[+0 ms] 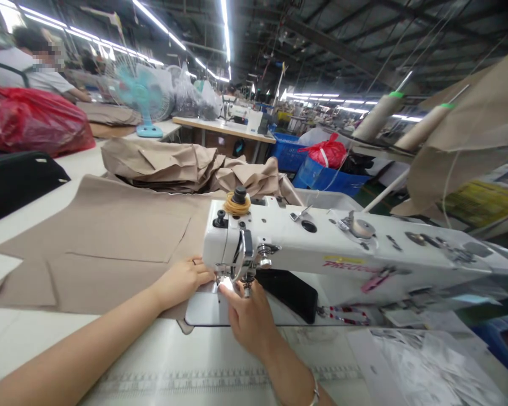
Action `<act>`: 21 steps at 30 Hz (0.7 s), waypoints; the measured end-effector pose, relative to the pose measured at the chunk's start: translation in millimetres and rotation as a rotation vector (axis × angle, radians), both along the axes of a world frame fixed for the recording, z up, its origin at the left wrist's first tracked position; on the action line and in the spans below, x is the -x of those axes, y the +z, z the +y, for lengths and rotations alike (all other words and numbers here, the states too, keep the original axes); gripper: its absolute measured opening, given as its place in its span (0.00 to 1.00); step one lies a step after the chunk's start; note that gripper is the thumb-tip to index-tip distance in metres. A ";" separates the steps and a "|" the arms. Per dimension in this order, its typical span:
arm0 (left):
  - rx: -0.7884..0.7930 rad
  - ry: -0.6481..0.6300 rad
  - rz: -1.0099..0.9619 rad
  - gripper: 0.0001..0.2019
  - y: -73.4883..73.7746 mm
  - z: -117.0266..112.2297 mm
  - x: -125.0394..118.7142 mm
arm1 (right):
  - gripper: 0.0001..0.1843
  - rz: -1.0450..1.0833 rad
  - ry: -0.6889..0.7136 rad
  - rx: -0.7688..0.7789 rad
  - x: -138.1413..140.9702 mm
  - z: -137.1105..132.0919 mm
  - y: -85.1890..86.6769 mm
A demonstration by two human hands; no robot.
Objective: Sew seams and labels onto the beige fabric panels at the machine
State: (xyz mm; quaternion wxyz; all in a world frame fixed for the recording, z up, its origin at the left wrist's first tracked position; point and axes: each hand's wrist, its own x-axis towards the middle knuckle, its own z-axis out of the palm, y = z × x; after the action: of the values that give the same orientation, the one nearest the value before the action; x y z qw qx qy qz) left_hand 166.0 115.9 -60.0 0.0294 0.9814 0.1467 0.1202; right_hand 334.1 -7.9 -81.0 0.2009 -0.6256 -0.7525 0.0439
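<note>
Beige fabric (122,225) lies spread over the table to the left of a white sewing machine (296,231), its right end reaching the presser foot. My left hand (181,285) rests flat on this fabric, fingers stretched toward the needle, a dark ring on one finger. At the needle area, on the machine's bed, is my right hand (252,316). Its index finger bends in to the presser foot, and the other fingers are partly hidden by the machine head. What its fingertips hold, if anything, cannot be made out.
Behind the machine lies a heap of beige fabric pieces (165,163). A black phone (292,294) with a beaded strap rests under the machine arm. Thread cones (379,115) stand at right. A teal fan (146,96), a red bag (34,121) and a seated person (29,62) are at left.
</note>
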 end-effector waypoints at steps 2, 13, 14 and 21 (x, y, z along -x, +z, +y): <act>0.021 0.024 0.075 0.11 7.9 12.8 8.3 | 0.24 -0.003 0.001 0.005 0.1 -0.5 1.0; 0.113 0.888 0.400 0.34 24.9 37.1 122.9 | 0.15 0.109 0.065 -0.253 -5.9 4.7 -12.9; 0.171 0.970 0.463 0.37 28.3 18.2 119.1 | 0.15 0.116 0.071 -0.274 -4.9 4.3 -11.5; 0.308 1.023 0.558 0.26 33.6 -103.6 84.4 | 0.18 0.145 0.328 -0.222 50.2 -48.2 2.5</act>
State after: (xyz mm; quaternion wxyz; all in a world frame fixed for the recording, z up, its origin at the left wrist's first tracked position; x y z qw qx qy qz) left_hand 81.6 12.3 -26.3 0.0700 0.7652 0.6182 -0.1654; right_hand 283.8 -56.0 -78.5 0.3125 -0.4640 -0.8280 0.0379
